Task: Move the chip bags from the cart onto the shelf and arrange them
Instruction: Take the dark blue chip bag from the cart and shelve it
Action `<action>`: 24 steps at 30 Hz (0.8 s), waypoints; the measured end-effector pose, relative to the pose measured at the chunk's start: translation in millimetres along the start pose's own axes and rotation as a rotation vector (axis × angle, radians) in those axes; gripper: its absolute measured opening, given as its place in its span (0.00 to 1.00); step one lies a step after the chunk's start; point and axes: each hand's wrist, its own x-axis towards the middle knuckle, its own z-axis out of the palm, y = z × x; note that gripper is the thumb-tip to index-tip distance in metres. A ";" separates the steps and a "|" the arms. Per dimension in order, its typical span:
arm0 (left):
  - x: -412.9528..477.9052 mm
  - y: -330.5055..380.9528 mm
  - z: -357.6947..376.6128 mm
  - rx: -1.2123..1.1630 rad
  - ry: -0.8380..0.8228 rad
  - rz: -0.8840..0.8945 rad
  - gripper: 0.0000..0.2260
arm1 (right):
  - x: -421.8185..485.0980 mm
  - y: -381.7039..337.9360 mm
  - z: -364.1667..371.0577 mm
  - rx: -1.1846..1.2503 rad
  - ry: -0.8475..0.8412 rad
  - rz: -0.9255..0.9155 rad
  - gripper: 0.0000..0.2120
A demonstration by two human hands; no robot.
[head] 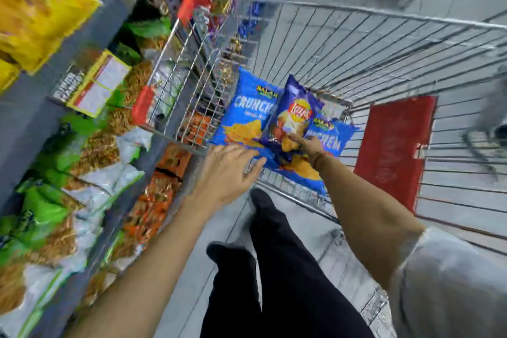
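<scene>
Blue chip bags [248, 115] lie in the wire cart [384, 44] at twelve o'clock. Right hand [307, 145] pinches the dark Lay's bag [295, 112] atop them, its grip closed on the lower edge. Left hand [227, 170] hovers spread open, fingertips touching the nearest bag. Shelf [82, 107] stands at nine o'clock.

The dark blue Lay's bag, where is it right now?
In the head view the Lay's bag lies in the cart, atop two light blue chip bags, with the right hand on its lower end.
</scene>
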 end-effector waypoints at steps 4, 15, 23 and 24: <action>4.1 -3.2 2.4 0.027 -0.024 -0.014 0.23 | 10.5 -4.2 16.3 0.156 -0.036 0.036 0.06; 0.4 -1.2 -0.9 -0.004 0.024 -0.018 0.24 | 18.3 -3.7 16.1 0.279 0.001 0.068 0.32; -0.7 2.9 -12.4 -0.067 -0.063 -0.042 0.30 | -17.4 -32.8 -2.3 0.316 -0.074 -0.082 0.18; -2.3 2.3 -18.2 -0.116 -0.050 -0.045 0.31 | -26.1 -40.8 -3.4 0.316 -0.092 -0.119 0.22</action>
